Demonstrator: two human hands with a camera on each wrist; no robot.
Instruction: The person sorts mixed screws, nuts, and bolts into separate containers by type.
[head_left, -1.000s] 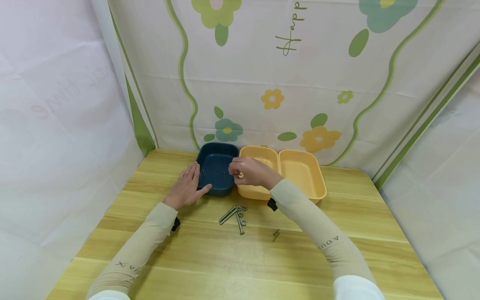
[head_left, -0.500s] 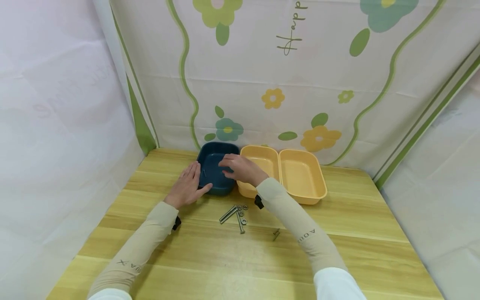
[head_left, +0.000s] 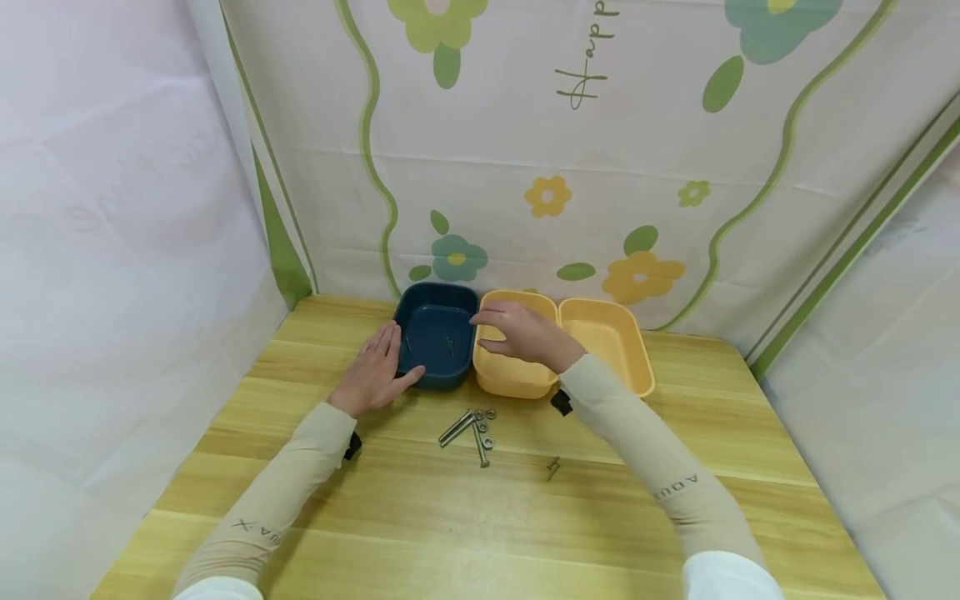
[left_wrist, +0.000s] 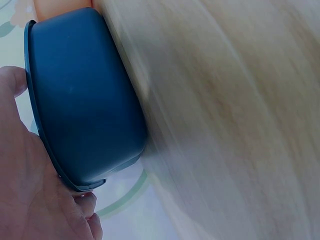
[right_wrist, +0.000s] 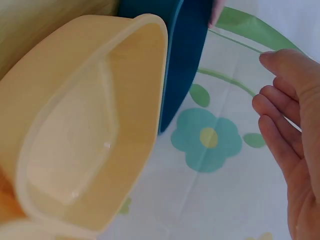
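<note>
Resting the left hand (head_left: 371, 371) over the near-left corner of the blue tray (head_left: 442, 382), laying the fingers straight along the left side and spreading the thumb along the near rim, probably to stop the tray from sliding. Holding the right hand (head_left: 525, 333) above the left yellow tray (head_left: 510, 386), close to the blue tray's right rim, bending the fingers loosely apart from the thumb and showing nothing between the fingertips. Using the blue tray to contain a few thin metal pieces (head_left: 452, 347), too small to identify with certainty. Setting the right yellow tray (head_left: 618, 350) just beside the left one, in a row with the blue tray, likely to make all three openings accessible. Leaving the long bolts (head_left: 455, 431) and nuts (head_left: 488, 443) grouped on the table (head_left: 450, 517) before the trays, presumably within easy reach, and leaving small screws (head_left: 552, 468) farther right, apart from that group.
</note>
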